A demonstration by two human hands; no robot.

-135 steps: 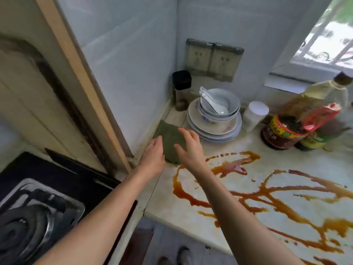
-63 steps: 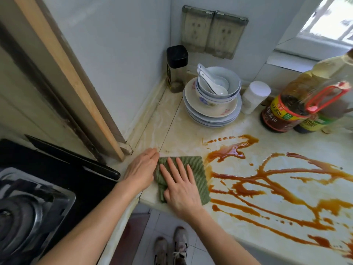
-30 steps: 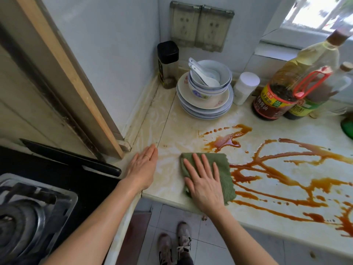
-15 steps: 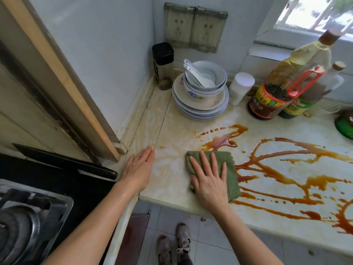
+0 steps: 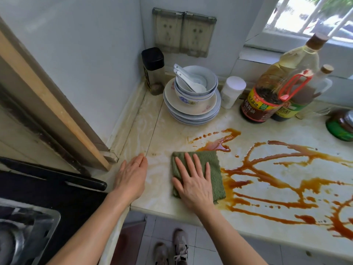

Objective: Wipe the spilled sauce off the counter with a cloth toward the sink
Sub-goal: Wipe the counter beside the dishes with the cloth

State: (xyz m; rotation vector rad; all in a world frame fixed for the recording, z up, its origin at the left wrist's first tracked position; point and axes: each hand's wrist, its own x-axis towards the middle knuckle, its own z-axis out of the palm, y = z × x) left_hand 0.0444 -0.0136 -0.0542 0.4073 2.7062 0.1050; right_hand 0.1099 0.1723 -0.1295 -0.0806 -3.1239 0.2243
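Cloth [image 5: 217, 175] lies flat on the bench [image 5: 277, 131] in front of the plates [image 5: 191, 109].
It looks soft, light and ribbed, likely to bunch if pushed by an edge, so press mid-cloth. The right hand [image 5: 193, 182] does this, fingers straight and spread, gripping nothing. The left hand [image 5: 131, 176] rests flat. Sauce [image 5: 217, 145] looks thin and slippery.

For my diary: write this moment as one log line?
right hand flat on green cloth | left hand on counter | sauce mostly unwiped

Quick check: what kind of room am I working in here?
Most likely a small home kitchen: stacked plates and bowls on the counter, a soy sauce bottle nearby, and a stove at the left.
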